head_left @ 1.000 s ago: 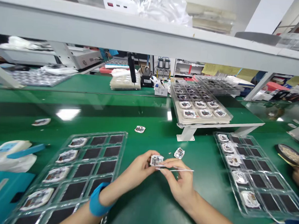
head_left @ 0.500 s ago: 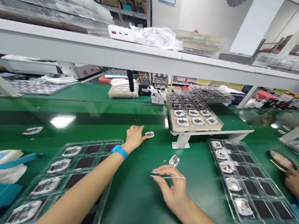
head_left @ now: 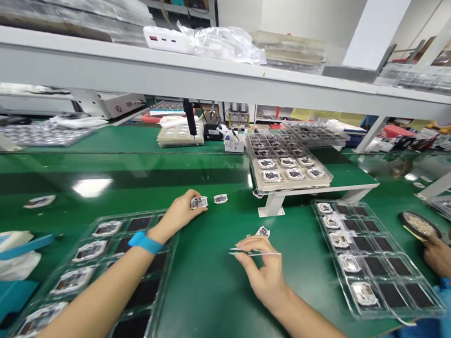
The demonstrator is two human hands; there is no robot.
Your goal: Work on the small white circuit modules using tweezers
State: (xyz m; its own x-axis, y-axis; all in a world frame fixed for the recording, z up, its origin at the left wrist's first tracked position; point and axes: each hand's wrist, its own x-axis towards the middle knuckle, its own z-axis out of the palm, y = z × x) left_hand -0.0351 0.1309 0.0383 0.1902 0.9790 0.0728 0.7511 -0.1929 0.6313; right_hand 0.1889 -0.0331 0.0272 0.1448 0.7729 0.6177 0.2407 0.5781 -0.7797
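Observation:
My left hand (head_left: 181,209), a blue band at its wrist, grips a small white-framed electronic module (head_left: 199,203) between thumb and fingers, above the green bench. Just right of it, apart from the fingers, lies a similar module (head_left: 220,199). My right hand (head_left: 263,269) pinches thin metal tweezers (head_left: 257,253), their tips pointing left. Beyond its knuckles another module (head_left: 263,232) rests on the bench, partly hidden by the fingers. Under my left forearm is a clear compartment tray (head_left: 167,267) with modules in its left column and dark pads in other compartments.
At right stands another tray (head_left: 369,310) with modules in its left column. A stack of filled trays (head_left: 288,185) sits on a low white-legged stand (head_left: 272,206). A shelf (head_left: 215,80) spans above the bench. A co-worker's hand (head_left: 438,258) is by a dark round dish (head_left: 419,225).
My left hand has drawn back leftwards from the module on the bench; a module now shows in its fingers. My right hand keeps its tweezers grip. The view has shifted slightly.

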